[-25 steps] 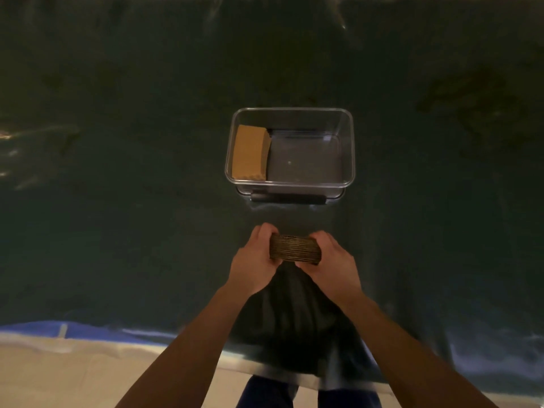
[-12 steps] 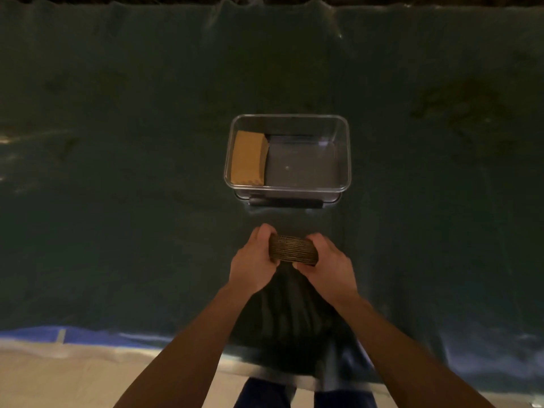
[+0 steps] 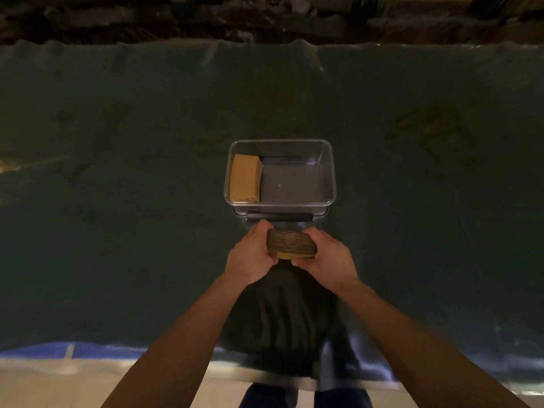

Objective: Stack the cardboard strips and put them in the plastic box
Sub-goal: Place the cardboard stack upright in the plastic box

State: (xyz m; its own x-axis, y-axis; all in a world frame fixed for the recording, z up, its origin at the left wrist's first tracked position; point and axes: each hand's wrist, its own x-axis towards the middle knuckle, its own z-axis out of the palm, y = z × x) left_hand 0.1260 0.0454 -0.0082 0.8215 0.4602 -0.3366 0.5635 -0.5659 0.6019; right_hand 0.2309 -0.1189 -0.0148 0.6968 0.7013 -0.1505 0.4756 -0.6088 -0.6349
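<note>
Head view: left hand (image 3: pixel 251 256) and right hand (image 3: pixel 326 259) grip the cardboard strip stack (image 3: pixel 291 245) between them, just before the plastic box (image 3: pixel 281 206).

no readable text, labels or numbers (dim lighting), no signs

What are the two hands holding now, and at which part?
A stack of cardboard strips, held by its two short ends: left hand on the left end, right hand on the right.
</note>
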